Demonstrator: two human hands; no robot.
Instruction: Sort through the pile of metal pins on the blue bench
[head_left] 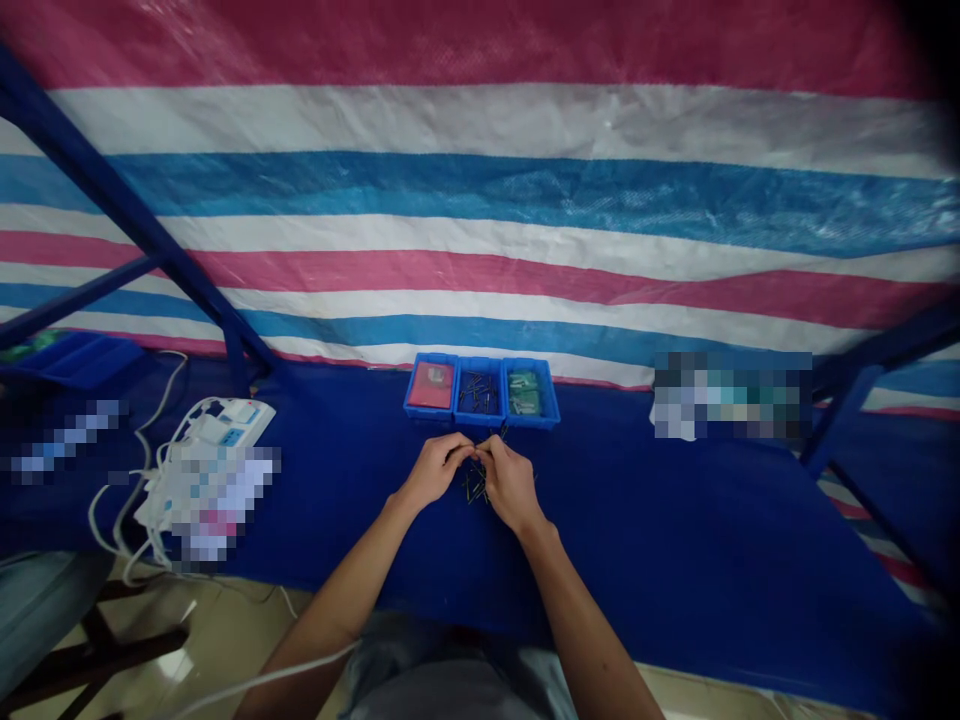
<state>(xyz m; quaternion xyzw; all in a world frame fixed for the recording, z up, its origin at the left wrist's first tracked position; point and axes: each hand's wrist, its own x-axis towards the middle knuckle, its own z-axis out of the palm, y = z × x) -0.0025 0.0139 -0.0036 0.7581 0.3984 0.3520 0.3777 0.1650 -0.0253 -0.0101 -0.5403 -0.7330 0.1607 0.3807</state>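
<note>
My left hand (pixel 435 470) and my right hand (pixel 510 484) meet over the blue table, fingertips pinched together and touching. Whatever lies between the fingers is too small and covered to make out. Under and beside my right hand is a loose pile of thin, dark, yellowish stick-like pieces (pixel 474 486), partly hidden by the hand. Just beyond my hands stand three joined blue bins. The left bin (pixel 428 412) holds something flat and red, the middle bin (pixel 480 418) thin dark pieces, and the right bin (pixel 556 408) green and silvery-white items.
A white power strip (pixel 251 420) with tangled white cables (pixel 142 500) lies at the left, beside blurred-out items. Farther left is a blue tray (pixel 82 360). Blue frame posts (pixel 187 280) rise on both sides, before a striped tarp (pixel 480 190). Another person's leg (pixel 45 610) shows lower left.
</note>
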